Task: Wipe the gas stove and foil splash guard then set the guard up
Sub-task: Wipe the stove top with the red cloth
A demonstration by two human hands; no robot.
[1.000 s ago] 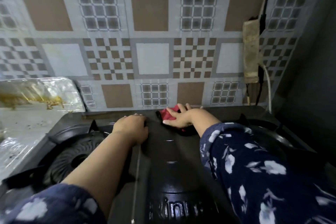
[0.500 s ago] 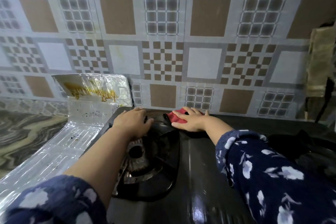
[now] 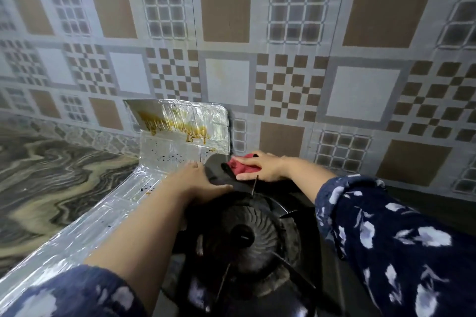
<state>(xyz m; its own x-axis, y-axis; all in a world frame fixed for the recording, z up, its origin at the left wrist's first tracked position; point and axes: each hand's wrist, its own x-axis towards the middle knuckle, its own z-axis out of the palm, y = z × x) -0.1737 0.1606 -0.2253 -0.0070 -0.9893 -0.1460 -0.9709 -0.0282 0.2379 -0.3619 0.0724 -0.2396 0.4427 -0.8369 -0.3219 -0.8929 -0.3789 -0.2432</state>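
My right hand [image 3: 260,168] presses the red cloth [image 3: 240,166] flat, fingers straight, onto the gas stove [image 3: 304,213] at its back left corner, wiping there. My left hand [image 3: 199,183] rests spread on the stove's left edge, probably bracing it. The foil splash guard [image 3: 164,152] lies along that side, yellow drips and black specks not yet wiped.

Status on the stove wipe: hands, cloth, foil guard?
Right hand flat on red cloth, back left corner of stove. Left hand resting on stove edge. Foil guard beside it, yellow stains unwiped. Nothing blocking.
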